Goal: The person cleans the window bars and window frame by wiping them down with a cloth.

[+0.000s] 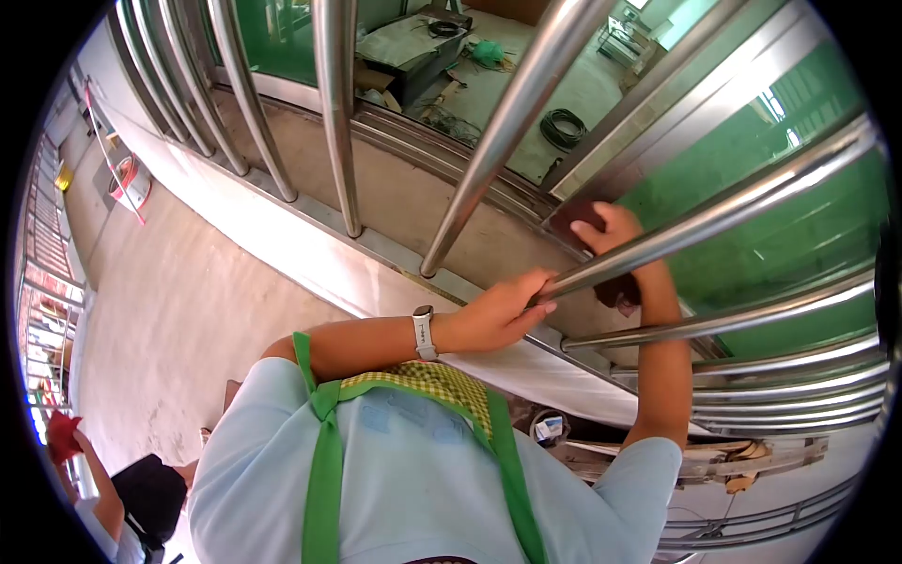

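My left hand (493, 315), with a pale-banded watch (425, 333) on the wrist, is closed around the lower part of a shiny metal bar (658, 249). My right hand (615, 235) reaches between the bars to the window side. Its bent fingers press a dark red cloth (617, 293) at the lower corner of the metal window frame (648, 155). Part of the cloth is hidden behind the hand and the bar. Green-tinted glass (780, 197) lies just to the right of that hand.
Several upright bars rise from the ledge (390, 258). Beyond the window are a coiled black cable (563, 130) and a green bag (488, 54). A bucket (131, 183) stands at left. Another person (113, 498) at lower left holds a red cloth (63, 436). Cardboard (752, 456) lies at lower right.
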The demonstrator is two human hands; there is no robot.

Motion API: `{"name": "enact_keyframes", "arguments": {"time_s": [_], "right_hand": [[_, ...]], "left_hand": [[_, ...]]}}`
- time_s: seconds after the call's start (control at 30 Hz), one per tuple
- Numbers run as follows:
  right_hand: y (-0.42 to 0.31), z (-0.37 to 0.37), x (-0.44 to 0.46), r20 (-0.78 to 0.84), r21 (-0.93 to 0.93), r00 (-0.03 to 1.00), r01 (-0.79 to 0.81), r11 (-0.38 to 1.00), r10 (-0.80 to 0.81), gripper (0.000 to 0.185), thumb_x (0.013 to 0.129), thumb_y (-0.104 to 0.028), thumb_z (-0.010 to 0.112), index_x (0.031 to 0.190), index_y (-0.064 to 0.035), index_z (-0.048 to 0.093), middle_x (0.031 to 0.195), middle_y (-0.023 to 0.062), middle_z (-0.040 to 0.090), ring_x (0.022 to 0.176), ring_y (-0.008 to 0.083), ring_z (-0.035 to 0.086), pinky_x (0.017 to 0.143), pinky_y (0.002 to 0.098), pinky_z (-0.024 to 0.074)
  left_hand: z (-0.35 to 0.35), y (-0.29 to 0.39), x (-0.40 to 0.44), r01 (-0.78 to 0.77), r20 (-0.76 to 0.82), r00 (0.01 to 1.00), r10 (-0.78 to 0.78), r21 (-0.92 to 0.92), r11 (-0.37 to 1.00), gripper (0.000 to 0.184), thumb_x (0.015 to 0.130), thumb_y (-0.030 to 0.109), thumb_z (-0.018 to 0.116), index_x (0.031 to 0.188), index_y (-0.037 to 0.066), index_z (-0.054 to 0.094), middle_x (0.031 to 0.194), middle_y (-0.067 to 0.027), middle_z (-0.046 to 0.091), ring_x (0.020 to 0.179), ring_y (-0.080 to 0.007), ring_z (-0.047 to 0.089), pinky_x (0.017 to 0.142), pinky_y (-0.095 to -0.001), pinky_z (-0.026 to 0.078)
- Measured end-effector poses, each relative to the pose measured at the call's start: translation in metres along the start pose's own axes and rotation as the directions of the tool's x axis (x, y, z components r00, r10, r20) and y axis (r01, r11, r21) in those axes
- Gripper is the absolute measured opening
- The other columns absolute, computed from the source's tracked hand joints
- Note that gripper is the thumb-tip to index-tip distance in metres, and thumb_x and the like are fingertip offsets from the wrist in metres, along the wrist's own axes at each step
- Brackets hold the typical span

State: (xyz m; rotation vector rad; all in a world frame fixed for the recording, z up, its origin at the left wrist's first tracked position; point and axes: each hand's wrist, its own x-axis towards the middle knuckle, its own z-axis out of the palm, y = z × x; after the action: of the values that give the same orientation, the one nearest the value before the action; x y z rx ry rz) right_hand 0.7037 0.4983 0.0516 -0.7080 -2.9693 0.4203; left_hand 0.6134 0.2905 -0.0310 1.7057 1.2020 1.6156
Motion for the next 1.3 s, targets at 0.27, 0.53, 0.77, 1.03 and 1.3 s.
{"name": "enact_keyframes", "arguments": {"time_s": [0.27,0.53,0.77,1.03,1.3], "right_hand": [[-0.022,0.036,0.020,0.126,-0.178,0.984,0.147,0.973,-0.125,0.036,0.068,-0.020,0.068,0.086,0.0051,0.049,0.078,0.0282,0.057,0.077,0.0445,0.055,0.068,0.0478,0.0447],[-0.002,0.072,0.046,0.191,-0.075,0.981,-0.002,0.997,0.017,0.036,0.079,-0.025,0.059,0.091,0.0071,0.050,0.092,0.0300,0.056,0.091,0.0438,0.053,0.079,0.0469,0.0420],[-0.020,0.094,0.059,0.172,0.418,0.927,-0.374,0.828,0.332,0.045,0.083,-0.028,0.056,0.104,0.0105,0.049,0.109,0.0264,0.052,0.103,0.0302,0.051,0.084,0.0383,0.0402],[-0.006,0.146,0.150,0.411,0.759,0.911,-0.360,0.543,0.029,0.068,0.083,-0.026,0.056,0.131,0.0108,0.024,0.132,0.0255,0.035,0.120,0.0303,0.039,0.095,0.0366,0.0349],[-0.030,0.070,0.099,0.468,0.334,0.868,-0.351,0.875,0.170,0.059,0.087,-0.027,0.050,0.129,0.0082,0.029,0.131,0.0252,0.037,0.117,0.0349,0.042,0.092,0.0399,0.0364]], "left_hand": [[0.006,0.001,-0.004,0.024,-0.048,0.998,-0.027,-0.066,0.998,0.025,0.087,0.008,0.052,0.109,0.001,0.041,0.082,-0.0134,0.050,0.073,-0.0264,0.052,0.065,-0.0325,0.042],[0.003,0.005,0.001,-0.047,-0.082,0.996,0.042,-0.051,0.998,0.023,0.088,0.007,0.050,0.108,0.002,0.040,0.081,-0.0119,0.046,0.071,-0.0244,0.047,0.066,-0.0326,0.041],[0.005,-0.003,0.000,-0.010,0.004,1.000,0.010,-0.005,1.000,0.023,0.089,0.008,0.048,0.108,0.001,0.037,0.083,-0.0134,0.045,0.074,-0.0257,0.049,0.067,-0.0340,0.041],[-0.001,-0.002,0.002,0.015,0.097,0.995,-0.016,0.012,1.000,0.028,0.088,0.010,0.047,0.111,0.003,0.033,0.084,-0.0160,0.049,0.077,-0.0321,0.051,0.067,-0.0386,0.041],[0.001,-0.002,-0.001,-0.008,0.089,0.996,0.005,0.034,0.999,0.029,0.089,0.007,0.047,0.112,0.001,0.031,0.080,-0.0159,0.046,0.072,-0.0312,0.051,0.064,-0.0359,0.041]]}}
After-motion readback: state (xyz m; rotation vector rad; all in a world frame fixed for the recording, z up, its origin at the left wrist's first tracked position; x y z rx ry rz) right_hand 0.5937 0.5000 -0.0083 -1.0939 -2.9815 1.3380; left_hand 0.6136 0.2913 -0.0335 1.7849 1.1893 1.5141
